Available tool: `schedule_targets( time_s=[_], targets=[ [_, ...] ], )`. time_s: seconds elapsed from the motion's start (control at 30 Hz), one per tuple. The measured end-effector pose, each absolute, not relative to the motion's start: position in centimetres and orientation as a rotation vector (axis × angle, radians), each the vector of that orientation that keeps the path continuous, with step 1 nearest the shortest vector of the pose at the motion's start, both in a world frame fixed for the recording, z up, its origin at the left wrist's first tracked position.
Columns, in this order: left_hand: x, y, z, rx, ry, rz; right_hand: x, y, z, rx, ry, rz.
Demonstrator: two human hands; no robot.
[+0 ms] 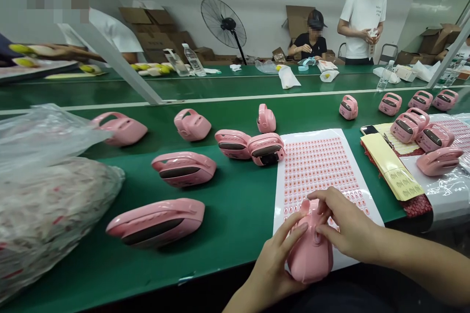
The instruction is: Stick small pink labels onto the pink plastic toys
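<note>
My left hand (273, 259) cups the lower side of a glossy pink plastic device (312, 254), which stands upright on a white sheet of small red-and-pink stickers (319, 176). My right hand (348, 220) lies over its top, fingertips pressing near a looped handle. The hands hide most of that upper part. Several similar pink devices (183, 168) lie on the green conveyor belt (235, 205) to the left and beyond the sheet. Two of them (249, 146) touch each other at the sheet's far edge.
A bulging clear plastic bag (47, 195) fills the left side. To the right lie yellow sheets (391, 166) and more pink devices (438, 149) on plastic. Beyond a second green belt (235, 71), a seated person (310, 39) and a standing person (362, 19) work near cardboard boxes and a fan (223, 24).
</note>
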State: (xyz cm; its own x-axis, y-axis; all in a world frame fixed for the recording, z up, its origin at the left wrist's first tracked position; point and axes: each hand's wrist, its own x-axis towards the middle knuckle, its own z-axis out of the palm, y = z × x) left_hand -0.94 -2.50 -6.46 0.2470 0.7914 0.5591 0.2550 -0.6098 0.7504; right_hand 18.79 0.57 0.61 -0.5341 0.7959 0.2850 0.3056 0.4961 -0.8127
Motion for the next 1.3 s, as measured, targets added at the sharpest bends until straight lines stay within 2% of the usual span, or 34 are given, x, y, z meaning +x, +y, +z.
schedule_targets(
  time_s=[0.13,0.2,0.3,0.47,0.57,0.73,0.83,1.03,1.3],
  targets=[
    [-1.0,-2.3,-6.7,1.960,0.919,1.346,18.9,-0.1,-0.5,-0.712,-2.208,0.385],
    [-1.0,-2.2,-7.1,1.910,0.917,1.368,19.1,0.4,-1.3,-0.697,-2.193,0.237],
    [-0.9,-2.0,-7.5,1.955,0.890,1.373,19.7,2.5,-2.6,-0.885,-2.153,0.321],
    [-0.4,-1.9,-8.2,1.902,0.743,1.367,19.7,5.2,-4.1,-1.055,-2.286,0.985],
    [-0.8,-1.3,-9.5,1.779,0.644,1.378,19.3,5.4,-4.6,-1.082,-2.259,1.184],
    [-1.8,2.3,-10.5,1.577,0.792,1.440,19.4,7.7,-4.8,-1.095,-2.015,1.085],
    [-2.0,6.0,-10.3,1.449,0.979,1.396,19.8,11.7,-2.9,-1.320,-1.800,1.066],
    [-2.1,11.0,-11.8,1.749,1.300,1.286,17.4,23.5,1.5,-1.769,-1.675,0.633],
    [-2.7,10.5,-12.2,1.947,1.317,1.220,12.5,35.5,0.7,-2.063,-1.596,0.454]
  ],
)
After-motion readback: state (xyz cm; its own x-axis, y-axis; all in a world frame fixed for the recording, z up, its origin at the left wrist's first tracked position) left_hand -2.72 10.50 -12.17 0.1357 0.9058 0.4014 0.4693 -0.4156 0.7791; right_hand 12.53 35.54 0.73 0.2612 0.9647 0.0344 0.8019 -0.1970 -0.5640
